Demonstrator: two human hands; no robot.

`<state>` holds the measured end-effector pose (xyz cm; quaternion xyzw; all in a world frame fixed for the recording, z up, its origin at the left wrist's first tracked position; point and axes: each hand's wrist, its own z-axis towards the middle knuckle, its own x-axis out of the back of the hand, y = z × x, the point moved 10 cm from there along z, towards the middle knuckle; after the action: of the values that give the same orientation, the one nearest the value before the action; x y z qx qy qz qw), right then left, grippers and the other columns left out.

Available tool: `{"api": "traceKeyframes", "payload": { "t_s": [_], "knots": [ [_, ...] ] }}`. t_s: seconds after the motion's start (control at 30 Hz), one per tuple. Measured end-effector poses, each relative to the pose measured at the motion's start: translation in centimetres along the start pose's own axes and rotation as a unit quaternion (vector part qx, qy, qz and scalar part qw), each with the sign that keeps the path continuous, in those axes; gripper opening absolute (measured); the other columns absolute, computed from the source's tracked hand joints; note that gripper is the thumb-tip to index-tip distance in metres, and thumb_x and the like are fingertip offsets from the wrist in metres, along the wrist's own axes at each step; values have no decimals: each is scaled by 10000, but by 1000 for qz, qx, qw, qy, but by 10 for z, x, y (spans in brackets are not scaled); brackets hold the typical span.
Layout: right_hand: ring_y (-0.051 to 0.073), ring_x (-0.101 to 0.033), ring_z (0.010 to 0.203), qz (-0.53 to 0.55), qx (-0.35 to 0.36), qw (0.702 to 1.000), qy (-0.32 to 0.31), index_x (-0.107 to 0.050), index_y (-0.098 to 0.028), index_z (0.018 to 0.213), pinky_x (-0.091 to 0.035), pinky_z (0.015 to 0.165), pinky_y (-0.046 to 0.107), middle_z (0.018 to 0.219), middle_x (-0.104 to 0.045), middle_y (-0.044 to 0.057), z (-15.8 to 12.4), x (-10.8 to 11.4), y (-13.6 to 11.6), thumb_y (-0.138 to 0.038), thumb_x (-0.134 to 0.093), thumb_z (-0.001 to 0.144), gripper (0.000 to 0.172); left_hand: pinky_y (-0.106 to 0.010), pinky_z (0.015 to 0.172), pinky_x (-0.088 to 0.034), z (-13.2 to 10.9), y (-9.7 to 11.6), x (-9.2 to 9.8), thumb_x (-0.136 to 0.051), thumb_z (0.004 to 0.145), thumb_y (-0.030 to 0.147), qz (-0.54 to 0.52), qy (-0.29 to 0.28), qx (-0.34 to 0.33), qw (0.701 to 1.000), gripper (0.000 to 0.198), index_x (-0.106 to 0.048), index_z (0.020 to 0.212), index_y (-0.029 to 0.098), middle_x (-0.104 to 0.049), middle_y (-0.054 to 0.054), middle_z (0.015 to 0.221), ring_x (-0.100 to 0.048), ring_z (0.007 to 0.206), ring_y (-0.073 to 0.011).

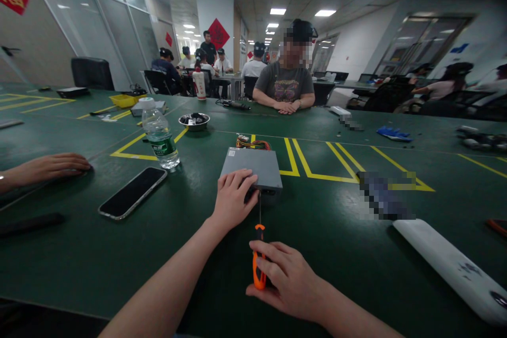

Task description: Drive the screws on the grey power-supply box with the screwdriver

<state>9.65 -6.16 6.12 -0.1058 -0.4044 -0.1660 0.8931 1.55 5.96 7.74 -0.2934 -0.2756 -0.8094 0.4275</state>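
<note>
Your left hand (232, 198) presses its fingers on the near edge of the grey box (252, 168), mid-worktop. Your right hand (287, 277) grips the screwdriver (259, 259), its tip at the box's near side.

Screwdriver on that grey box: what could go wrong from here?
1. The screwdriver has a thin shaft meeting the near edge of the grey box right beside the left hand; a slip could jab the fingers.
2. Only that hand steadies the box on the smooth table; a push from the right hand might slide it.
3. A sliding box could crush the loose wires behind it.
</note>
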Motion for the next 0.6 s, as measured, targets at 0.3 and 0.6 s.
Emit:
{"api": "traceKeyframes", "payload": {
  "t_s": [0.3, 0.6],
  "knots": [
    [219, -625, 938, -16, 20, 1000, -16, -507, -103, 1078, -528, 697, 324, 1049, -631, 186, 5, 1, -5, -350, -439, 922, 300, -398, 928, -320, 0, -1, 0, -525, 835, 289, 3, 0, 1, 1000, 256, -550, 1085, 243, -578, -46, 1183, -483, 1126, -219],
    [225, -605, 995, -9, -8, 997, -80, -490, -124, 1171, -526, 767, 329, 1114, -600, 174, 5, -12, -1, -357, -495, 887, 367, -409, 918, -320, 0, 0, 0, -535, 826, 279, -1, 3, 2, 1000, 262, -553, 1086, 251, -578, -54, 1186, -485, 1119, -232]
  ]
}}
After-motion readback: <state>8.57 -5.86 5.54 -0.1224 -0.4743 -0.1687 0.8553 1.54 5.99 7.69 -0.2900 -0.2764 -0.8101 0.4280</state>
